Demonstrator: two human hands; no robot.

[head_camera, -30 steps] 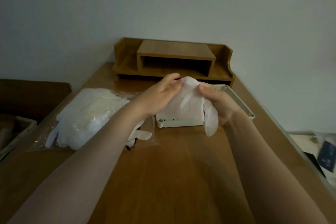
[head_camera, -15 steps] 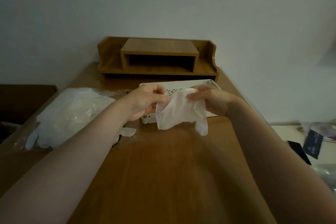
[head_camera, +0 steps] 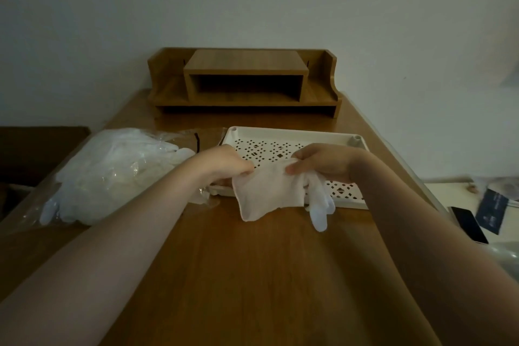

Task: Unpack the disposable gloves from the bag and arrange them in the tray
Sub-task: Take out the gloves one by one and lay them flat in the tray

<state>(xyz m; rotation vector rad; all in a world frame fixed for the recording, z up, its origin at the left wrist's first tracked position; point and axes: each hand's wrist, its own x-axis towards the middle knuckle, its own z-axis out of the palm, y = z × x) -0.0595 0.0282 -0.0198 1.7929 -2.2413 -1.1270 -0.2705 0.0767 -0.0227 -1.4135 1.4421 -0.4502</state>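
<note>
Above the near edge of the white perforated tray (head_camera: 295,135), we hold 1 disposable glove (head_camera: 269,194) stretched between both hands. Our left hand (head_camera: 222,163) pinches its upper left edge with curled fingers; our right hand (head_camera: 323,161) pinches the upper right part, thumb pressed against fingers. The glove hangs down in front of the tray's front rim, its fingers dangling at the right, above the wooden desk (head_camera: 252,275). To the left of the tray lies the clear plastic bag (head_camera: 112,171), holding a heap of white gloves. At the desk's far end stands a wooden shelf organiser (head_camera: 244,78). A dark phone (head_camera: 469,223) lies far right, off the desk.
</note>
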